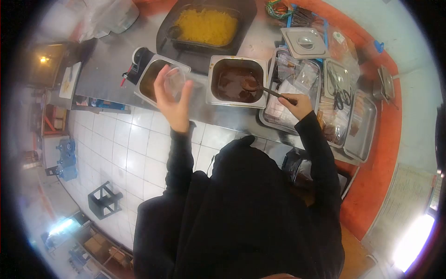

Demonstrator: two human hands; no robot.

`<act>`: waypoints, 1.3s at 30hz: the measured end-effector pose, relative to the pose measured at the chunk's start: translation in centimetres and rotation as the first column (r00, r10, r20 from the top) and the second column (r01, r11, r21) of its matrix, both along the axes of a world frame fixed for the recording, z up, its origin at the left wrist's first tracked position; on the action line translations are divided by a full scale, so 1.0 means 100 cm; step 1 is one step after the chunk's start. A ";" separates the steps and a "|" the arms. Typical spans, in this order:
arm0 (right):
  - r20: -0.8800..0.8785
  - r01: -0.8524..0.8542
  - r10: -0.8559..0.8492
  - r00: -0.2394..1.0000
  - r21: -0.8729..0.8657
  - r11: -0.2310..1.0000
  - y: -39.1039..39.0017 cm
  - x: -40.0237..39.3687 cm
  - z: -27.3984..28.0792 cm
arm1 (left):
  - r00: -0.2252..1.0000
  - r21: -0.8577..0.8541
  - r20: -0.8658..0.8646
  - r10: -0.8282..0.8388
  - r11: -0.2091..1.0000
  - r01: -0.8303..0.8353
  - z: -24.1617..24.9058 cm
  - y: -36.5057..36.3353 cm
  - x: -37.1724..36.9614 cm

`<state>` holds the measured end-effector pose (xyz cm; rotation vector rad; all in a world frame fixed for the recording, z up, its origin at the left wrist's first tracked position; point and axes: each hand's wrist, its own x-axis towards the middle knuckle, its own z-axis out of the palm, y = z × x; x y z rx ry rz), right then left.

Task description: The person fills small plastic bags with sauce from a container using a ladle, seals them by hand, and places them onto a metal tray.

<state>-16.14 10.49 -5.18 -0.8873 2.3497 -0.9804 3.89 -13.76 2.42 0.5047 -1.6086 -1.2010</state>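
My left hand (173,106) is raised, its thumb and fingers closed around a small clear plastic cup (175,81). Behind that cup stands a metal container (149,88) whose contents are partly hidden by the hand. My right hand (297,106) grips the dark handle of a ladle (273,92). The ladle's bowl rests in dark reddish-brown sauce (227,88), which fills the lower part of a square steel pan (213,65). This pan sits on the counter between my two hands.
Beyond the pan lies a black tray (183,44) of shredded yellow food. To the right, a steel tray (265,116) holds several plastic packets, with pan lids (304,43) and scissors (343,99) nearby. A black stool (105,200) stands on the tiled floor.
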 end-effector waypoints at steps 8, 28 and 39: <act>-0.060 0.018 -0.024 0.998 -0.101 0.995 0.010 -0.006 -0.019 | 0.998 -0.101 -0.025 -0.064 0.993 0.061 0.003 -0.010 -0.020; -0.194 -0.174 0.094 0.977 -0.449 0.876 -0.035 -0.041 0.149 | 0.965 -0.150 0.187 -0.186 0.965 0.216 -0.066 -0.029 -0.084; -0.223 -0.210 0.126 0.967 -0.411 0.887 -0.069 -0.022 0.135 | 0.972 -0.285 0.192 -0.132 0.941 0.184 -0.043 -0.014 -0.104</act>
